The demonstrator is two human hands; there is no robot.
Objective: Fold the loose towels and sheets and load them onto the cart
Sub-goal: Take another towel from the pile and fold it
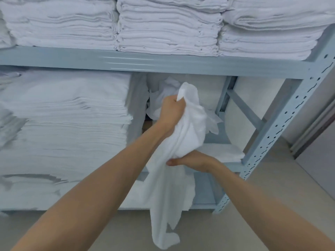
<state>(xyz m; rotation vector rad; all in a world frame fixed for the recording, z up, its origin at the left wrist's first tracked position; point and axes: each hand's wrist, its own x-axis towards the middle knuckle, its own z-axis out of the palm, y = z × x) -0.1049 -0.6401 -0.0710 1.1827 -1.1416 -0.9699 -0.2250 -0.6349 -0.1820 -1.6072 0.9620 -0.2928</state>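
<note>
2 hands hold 1 loose white towel (181, 142) before shelving unit (163, 64). Right hand (190, 160) cups bunched middle, fingers curled under. Left hand (172, 111) fists top end, near middle shelf's right end. Beyond: crumpled linen (168, 87), folded stacks (68, 124).

Single head-worn wide-angle view, looking forward and slightly down, close to a grey shelving rack (163, 65), floor (272, 187) along the bottom edge
</note>
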